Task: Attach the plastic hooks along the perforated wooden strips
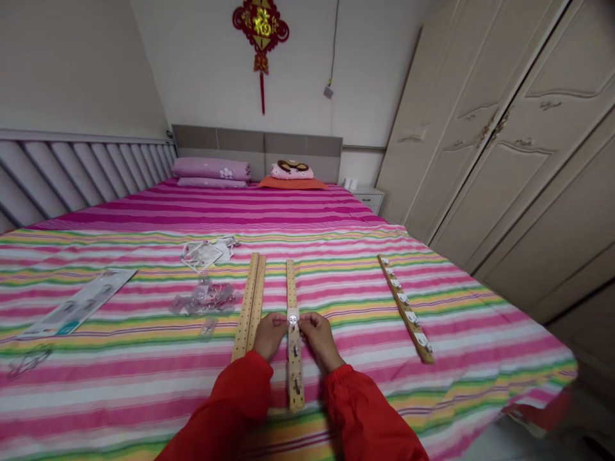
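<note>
A narrow wooden strip with rows of holes (291, 285) lies lengthwise on the bed in front of me. Over its middle is a small hook on a clear square backing (293, 318). My left hand (270, 334) pinches the backing's left edge, and my right hand (317, 337) pinches the right edge. Whether the backing touches the wood I cannot tell. Nearer to me, two more metal hooks (296, 351) sit on the same strip. Left of my left hand, two wider perforated wooden strips (250, 301) lie side by side.
At right lies a wooden strip bearing several white-backed hooks (403, 298). To the left are a pile of small clear packets (207, 298), some clear packaging (204, 253), a long packaged card (81, 302) and a looped wire-like item (31, 360). Striped cloth (350, 282) covers the bed.
</note>
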Tool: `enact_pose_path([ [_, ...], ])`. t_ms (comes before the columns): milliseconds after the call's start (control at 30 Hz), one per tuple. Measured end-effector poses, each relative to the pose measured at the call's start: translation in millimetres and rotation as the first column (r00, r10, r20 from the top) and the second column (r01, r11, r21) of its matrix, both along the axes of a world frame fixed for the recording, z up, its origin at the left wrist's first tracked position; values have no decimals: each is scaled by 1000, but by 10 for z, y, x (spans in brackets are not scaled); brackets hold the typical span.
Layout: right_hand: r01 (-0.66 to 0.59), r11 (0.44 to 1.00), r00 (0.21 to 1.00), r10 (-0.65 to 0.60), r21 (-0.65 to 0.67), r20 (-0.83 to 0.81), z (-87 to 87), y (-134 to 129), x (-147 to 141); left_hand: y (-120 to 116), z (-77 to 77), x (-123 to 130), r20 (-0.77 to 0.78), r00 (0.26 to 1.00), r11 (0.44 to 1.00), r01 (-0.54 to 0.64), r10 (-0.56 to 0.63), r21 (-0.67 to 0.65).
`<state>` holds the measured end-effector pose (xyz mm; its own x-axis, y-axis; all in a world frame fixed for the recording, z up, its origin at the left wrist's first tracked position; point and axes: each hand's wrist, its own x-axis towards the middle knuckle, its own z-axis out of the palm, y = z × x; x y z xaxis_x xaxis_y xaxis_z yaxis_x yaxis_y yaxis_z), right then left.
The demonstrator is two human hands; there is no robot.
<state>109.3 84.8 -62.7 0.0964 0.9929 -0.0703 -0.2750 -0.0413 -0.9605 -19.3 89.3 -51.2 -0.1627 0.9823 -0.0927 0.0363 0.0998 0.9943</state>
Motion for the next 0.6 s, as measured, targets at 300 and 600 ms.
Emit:
enact_pose_path([
  [300, 5, 1000, 1000, -5, -22, 6, -14, 7, -10, -16, 9, 20, -34, 999, 1000, -17, 17, -14],
  [600, 27, 1000, 1000, -27, -9, 13, -42, -3, -13, 24, -91, 39, -28, 995, 995, -96, 96, -3],
])
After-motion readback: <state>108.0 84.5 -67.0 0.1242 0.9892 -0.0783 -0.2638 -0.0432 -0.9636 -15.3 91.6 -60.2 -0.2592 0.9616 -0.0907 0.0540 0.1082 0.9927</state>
